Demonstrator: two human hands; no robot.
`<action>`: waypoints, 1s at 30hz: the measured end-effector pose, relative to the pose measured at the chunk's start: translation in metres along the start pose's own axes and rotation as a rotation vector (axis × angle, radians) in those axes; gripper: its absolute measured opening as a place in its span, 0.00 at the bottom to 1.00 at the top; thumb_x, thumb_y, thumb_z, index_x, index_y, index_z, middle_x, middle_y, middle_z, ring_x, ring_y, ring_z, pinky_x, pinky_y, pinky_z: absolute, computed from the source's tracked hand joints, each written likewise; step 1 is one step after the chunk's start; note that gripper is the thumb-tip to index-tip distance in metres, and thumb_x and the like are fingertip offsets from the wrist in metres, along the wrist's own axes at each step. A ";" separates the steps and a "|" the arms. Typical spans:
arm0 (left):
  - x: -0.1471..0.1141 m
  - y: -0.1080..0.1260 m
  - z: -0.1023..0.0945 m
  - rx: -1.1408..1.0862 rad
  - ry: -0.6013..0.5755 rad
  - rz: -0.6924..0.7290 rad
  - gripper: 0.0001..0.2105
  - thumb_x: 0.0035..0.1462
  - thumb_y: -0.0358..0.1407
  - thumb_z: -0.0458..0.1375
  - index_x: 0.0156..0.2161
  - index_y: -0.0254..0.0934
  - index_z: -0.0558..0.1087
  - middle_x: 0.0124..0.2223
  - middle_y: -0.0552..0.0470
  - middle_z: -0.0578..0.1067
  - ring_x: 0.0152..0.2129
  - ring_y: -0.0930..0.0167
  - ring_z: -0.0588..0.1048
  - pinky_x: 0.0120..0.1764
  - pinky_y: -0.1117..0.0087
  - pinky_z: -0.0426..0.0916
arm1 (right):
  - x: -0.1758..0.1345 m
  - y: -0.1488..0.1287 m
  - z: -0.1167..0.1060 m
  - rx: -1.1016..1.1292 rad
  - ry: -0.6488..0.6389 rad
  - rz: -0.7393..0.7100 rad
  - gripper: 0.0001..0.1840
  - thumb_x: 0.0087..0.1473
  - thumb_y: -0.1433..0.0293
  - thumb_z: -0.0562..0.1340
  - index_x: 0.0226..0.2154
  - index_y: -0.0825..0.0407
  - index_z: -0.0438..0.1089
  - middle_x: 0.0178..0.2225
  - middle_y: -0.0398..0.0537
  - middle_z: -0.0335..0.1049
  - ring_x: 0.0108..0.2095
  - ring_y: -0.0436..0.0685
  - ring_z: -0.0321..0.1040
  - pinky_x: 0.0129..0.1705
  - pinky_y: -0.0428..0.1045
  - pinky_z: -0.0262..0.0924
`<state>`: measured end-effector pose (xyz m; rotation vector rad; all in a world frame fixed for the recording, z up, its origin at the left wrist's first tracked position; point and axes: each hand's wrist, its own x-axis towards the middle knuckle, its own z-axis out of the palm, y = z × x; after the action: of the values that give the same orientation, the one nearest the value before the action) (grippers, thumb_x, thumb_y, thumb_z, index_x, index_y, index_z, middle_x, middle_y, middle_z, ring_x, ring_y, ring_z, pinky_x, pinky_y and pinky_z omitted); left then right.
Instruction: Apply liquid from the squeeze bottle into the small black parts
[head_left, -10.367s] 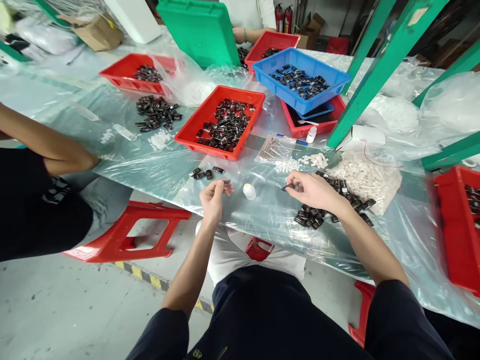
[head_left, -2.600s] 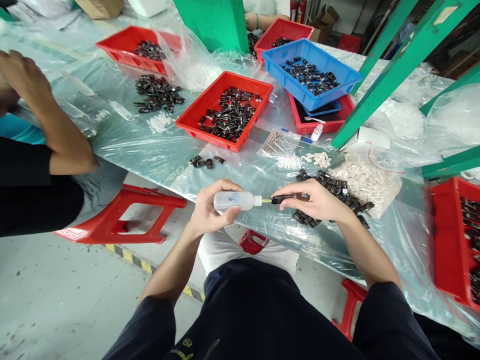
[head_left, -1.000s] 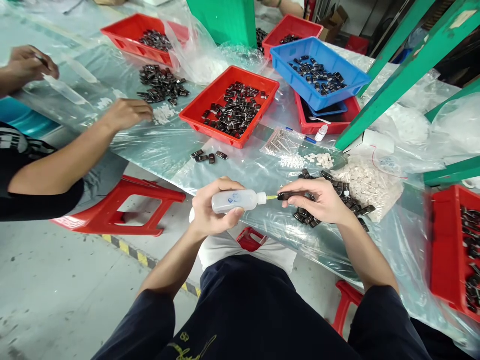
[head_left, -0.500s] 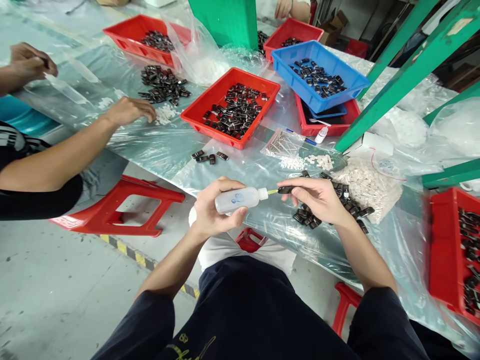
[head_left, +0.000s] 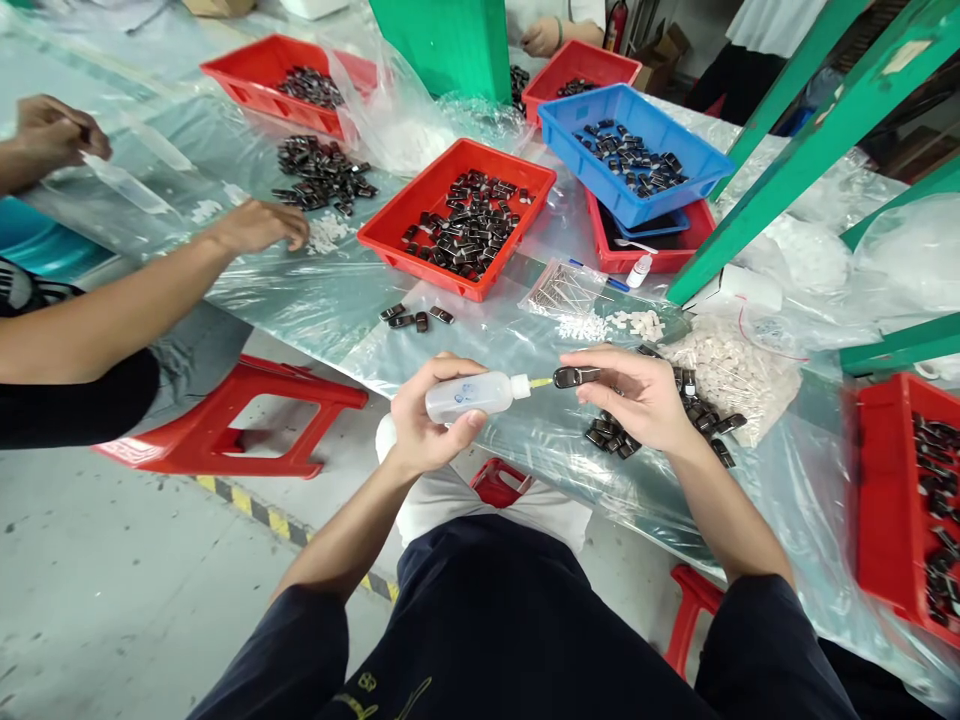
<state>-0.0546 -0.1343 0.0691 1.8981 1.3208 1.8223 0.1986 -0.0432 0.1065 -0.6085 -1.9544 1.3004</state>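
My left hand (head_left: 429, 415) is wrapped around a clear squeeze bottle (head_left: 471, 396) with blue writing, lying nearly level. Its white cap and thin yellow-green nozzle (head_left: 539, 382) point right. Between the thumb and fingers of my right hand (head_left: 637, 393) is a small glossy black part (head_left: 576, 376), its left end close to the nozzle tip; whether they touch I cannot tell. A pile of similar black parts (head_left: 611, 434) lies under and beside my right hand. Beyond it are small white pieces (head_left: 585, 327) and a bag of beige pieces (head_left: 739, 375).
A red tray (head_left: 382, 235) of black parts stands ahead, a blue tray (head_left: 637, 210) farther right and another red tray (head_left: 885, 500) at the right edge. Green posts (head_left: 780, 150) slant down at right. At left, a co-worker's hand (head_left: 262, 226) is by white bits.
The black part has turned in my right hand and shows more of its face. My right fingers have opened out around it. The bottle has shifted slightly left.
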 end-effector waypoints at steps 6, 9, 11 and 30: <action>0.003 0.002 0.000 -0.027 -0.015 0.046 0.17 0.63 0.50 0.63 0.44 0.37 0.77 0.32 0.50 0.77 0.23 0.71 0.71 0.26 0.68 0.64 | 0.001 -0.004 -0.001 -0.041 0.005 -0.040 0.16 0.64 0.60 0.70 0.52 0.46 0.82 0.47 0.53 0.83 0.39 0.56 0.77 0.34 0.49 0.70; 0.005 0.004 -0.001 -0.013 -0.025 0.079 0.16 0.63 0.49 0.63 0.45 0.37 0.77 0.32 0.50 0.78 0.24 0.71 0.72 0.26 0.69 0.64 | 0.001 -0.007 -0.001 -0.066 0.013 -0.078 0.14 0.64 0.62 0.69 0.51 0.46 0.83 0.45 0.53 0.83 0.37 0.55 0.77 0.30 0.48 0.67; 0.006 0.005 -0.001 -0.017 -0.025 0.095 0.16 0.63 0.48 0.64 0.46 0.37 0.77 0.33 0.50 0.78 0.24 0.72 0.73 0.26 0.69 0.64 | 0.001 -0.008 -0.001 -0.075 0.014 -0.103 0.14 0.64 0.64 0.69 0.51 0.46 0.83 0.45 0.52 0.83 0.37 0.54 0.77 0.29 0.47 0.66; 0.004 0.005 -0.007 0.007 -0.057 0.035 0.18 0.61 0.50 0.64 0.44 0.35 0.78 0.32 0.49 0.79 0.25 0.70 0.74 0.26 0.69 0.67 | 0.001 -0.009 -0.002 -0.076 0.006 -0.199 0.15 0.64 0.68 0.69 0.53 0.41 0.82 0.45 0.47 0.84 0.36 0.52 0.77 0.28 0.46 0.65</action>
<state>-0.0589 -0.1373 0.0764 1.9736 1.2859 1.7674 0.1994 -0.0443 0.1156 -0.4405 -2.0108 1.1049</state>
